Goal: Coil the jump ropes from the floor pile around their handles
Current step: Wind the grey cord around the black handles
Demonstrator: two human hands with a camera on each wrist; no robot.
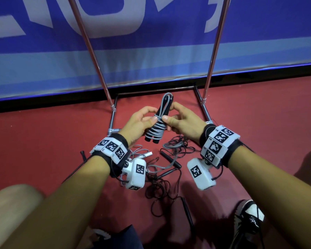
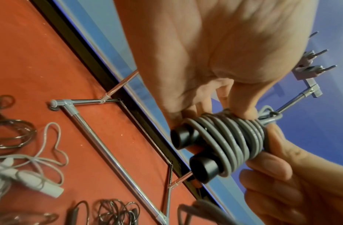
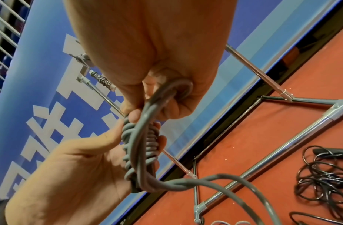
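Progress: grey rope (image 1: 155,129) nearly coiled on its black handles (image 2: 193,152) | left hand (image 1: 139,125), right hand (image 1: 182,121) gripping bundle, tucking end loop (image 1: 166,99) | floor pile (image 1: 162,169) beneath bundle waiting, uncoiled

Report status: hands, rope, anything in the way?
Both hands, left hand and right hand, grip the grey rope bundle. Coils wrapped round black handles. Loose ropes still piled on floor.

The grey rope (image 1: 155,129) coils hide most of both black handles (image 2: 203,169); only their ends show.
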